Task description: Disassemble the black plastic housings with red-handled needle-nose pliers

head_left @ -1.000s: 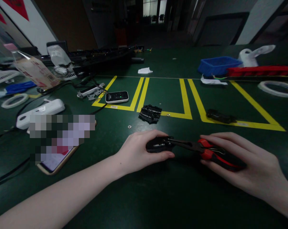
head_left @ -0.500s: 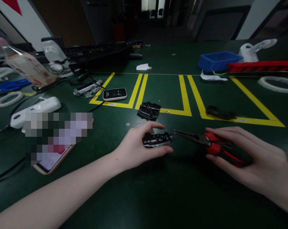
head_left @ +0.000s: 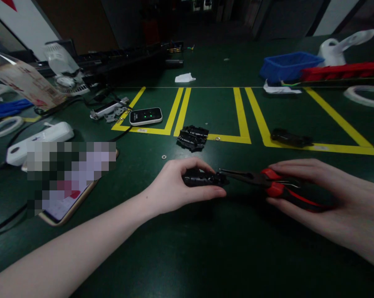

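Observation:
Between the thumb and fingers of my left hand is a small black plastic part, held roughly level above the green table. My right hand grips needle-nose pliers with red and black handles. The long jaws of the pliers point left, and their tips are at the right end of the black part; whether they touch it I cannot tell. Beyond my left hand lie several black plastic pieces in a cluster. Another black part rests on the yellow tape at the right.
A phone lies at the left, near a white device. A small black-and-white box with green lights sits within yellow tape. A small metal ring lies near my left hand. A blue bin and tape roll are at the right.
The plier tips have moved left, up to the end of the black part. My left hand has turned the part slightly, hiding its pale lower edge. The view has tipped down a little.

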### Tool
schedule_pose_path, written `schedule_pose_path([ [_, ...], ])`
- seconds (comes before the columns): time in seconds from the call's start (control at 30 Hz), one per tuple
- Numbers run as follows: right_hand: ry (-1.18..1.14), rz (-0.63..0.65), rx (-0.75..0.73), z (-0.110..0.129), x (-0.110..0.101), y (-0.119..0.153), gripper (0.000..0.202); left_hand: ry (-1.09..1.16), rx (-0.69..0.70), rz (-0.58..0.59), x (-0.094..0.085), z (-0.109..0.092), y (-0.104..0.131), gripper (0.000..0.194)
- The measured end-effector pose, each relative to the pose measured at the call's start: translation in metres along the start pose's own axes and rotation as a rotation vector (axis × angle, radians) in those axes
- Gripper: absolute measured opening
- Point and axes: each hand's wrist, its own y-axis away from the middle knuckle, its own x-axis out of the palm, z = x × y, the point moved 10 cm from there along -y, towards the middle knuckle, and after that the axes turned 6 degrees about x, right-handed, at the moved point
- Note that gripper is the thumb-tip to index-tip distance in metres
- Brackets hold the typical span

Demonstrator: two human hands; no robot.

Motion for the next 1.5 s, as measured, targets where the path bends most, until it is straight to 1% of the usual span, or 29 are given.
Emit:
schedule_pose_path([
  [0.1, -0.042, -0.011, -0.006, -0.003, -0.001, 0.0, 0.036, 0.012, -0.011, 0.007, 0.001, 0.002, 0.0, 0.033],
  [0.2, -0.054, 0.007, 0.025, -0.006, 0.001, 0.0, 0.03, 0.008, -0.011, 0.006, 0.002, 0.002, 0.0, 0.033],
  [0.4, -0.067, 0.014, 0.104, -0.01, 0.001, 0.001, 0.029, 0.003, -0.01, 0.012, 0.002, 0.0, 0.0, 0.03],
  [0.5, -0.075, 0.017, 0.154, -0.017, 0.001, 0.001, 0.031, 0.008, -0.003, -0.003, 0.0, -0.001, 0.001, 0.029],
  [0.63, -0.073, 0.02, 0.238, -0.029, 0.002, 0.001, 0.04, 0.01, 0.032, -0.011, 0.0, -0.002, 0.0, 0.03],
  [0.7, -0.089, 0.032, 0.224, -0.027, 0.003, 0.001, 0.042, 0.008, 0.058, -0.015, -0.001, -0.004, 0.0, 0.031],
  [0.8, -0.119, 0.042, 0.191, -0.023, 0.004, 0.0, 0.037, -0.008, 0.08, -0.019, -0.001, -0.005, 0.0, 0.032],
  [0.9, -0.121, 0.05, 0.183, -0.021, 0.004, -0.001, 0.036, -0.02, 0.076, -0.019, 0.0, -0.005, 0.0, 0.033],
  [1.13, -0.091, 0.047, 0.136, -0.015, 0.005, -0.001, 0.034, -0.053, 0.114, 0.01, 0.003, -0.009, 0.001, 0.035],
  [1.27, -0.093, 0.059, 0.127, -0.015, 0.006, 0.0, 0.034, -0.053, 0.1, 0.015, 0.003, -0.008, 0.0, 0.038],
  [1.4, -0.098, 0.065, 0.104, -0.015, 0.007, 0.0, 0.041, -0.038, 0.088, 0.038, 0.005, -0.007, 0.0, 0.039],
  [1.5, -0.097, 0.075, 0.077, -0.014, 0.009, 0.0, 0.05, -0.033, 0.078, 0.022, 0.004, -0.007, 0.0, 0.036],
])
